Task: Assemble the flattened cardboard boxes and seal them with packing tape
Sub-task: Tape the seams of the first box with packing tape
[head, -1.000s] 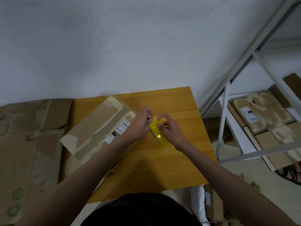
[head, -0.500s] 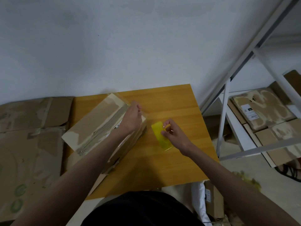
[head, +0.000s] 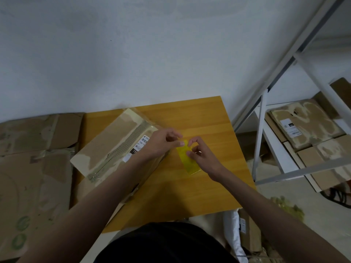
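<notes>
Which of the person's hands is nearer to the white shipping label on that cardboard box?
Left. The left hand lies right beside the shipping label on the cardboard box; the right hand is farther off, pinching the yellow tape.

White wall, wooden table — grey metal shelving right.

Dim, flat light; soft focus, edges perhaps bowed by wide-angle

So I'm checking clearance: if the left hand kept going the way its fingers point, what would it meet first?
Probably the yellow tape piece, and the right hand gripping it. The left hand points right, its fingertips nearly at the piece's far end; depth is unclear.
</notes>
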Tool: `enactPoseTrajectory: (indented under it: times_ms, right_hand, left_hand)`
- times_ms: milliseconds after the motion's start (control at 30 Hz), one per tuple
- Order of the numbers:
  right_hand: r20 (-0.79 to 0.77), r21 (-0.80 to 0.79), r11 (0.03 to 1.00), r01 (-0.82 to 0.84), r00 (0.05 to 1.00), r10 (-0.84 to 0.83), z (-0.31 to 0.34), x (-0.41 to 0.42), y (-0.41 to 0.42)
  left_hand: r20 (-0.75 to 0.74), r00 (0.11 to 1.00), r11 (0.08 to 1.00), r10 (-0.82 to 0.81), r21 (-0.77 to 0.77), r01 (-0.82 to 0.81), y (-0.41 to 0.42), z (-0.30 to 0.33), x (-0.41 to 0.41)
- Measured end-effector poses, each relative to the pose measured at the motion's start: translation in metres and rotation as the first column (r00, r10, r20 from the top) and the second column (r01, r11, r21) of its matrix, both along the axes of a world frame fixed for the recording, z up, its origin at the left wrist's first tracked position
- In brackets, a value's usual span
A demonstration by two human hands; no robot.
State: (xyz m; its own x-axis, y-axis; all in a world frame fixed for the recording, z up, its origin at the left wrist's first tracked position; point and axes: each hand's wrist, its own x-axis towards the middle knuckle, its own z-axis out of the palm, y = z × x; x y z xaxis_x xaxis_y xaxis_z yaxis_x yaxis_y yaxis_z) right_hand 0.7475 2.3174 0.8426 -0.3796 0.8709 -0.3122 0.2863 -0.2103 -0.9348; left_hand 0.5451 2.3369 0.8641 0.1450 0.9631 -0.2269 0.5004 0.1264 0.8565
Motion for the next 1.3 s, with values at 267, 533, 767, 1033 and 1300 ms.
enactPoseTrajectory:
  times_ms: [267, 533, 767, 1033, 1300]
  right_hand:
    - [-0.015, 0.009, 1.0, 0.009, 1.0, -0.009, 0.001, -0.004, 0.004]
    - [0.001, 0.01, 1.0, 0.021, 1.0, -0.021, 0.0, -0.005, 0.008]
    - [0.009, 0.014, 0.997, 0.077, 0.997, -0.077, 0.001, -0.011, 0.005]
    - [0.005, -0.026, 0.999, 0.038, 0.999, -0.038, 0.001, -0.013, 0.005]
    - [-0.061, -0.062, 0.998, 0.02, 0.998, -0.024, -0.004, -0.008, 0.003]
  left_hand:
    - [0.026, 0.999, 0.998, -0.039, 0.04, 0.037, 0.0, 0.011, 0.009]
    - [-0.05, 0.99, 0.989, -0.133, 0.064, 0.136, 0.0, 0.012, 0.01]
    - [-0.085, 0.99, 0.984, -0.111, 0.131, 0.121, -0.005, 0.002, 0.013]
    - [0.069, 0.983, 0.985, 0.167, 0.033, -0.17, -0.009, -0.003, 0.007]
    - [0.107, 0.938, 0.93, 0.33, -0.209, -0.304, -0.012, -0.006, 0.002]
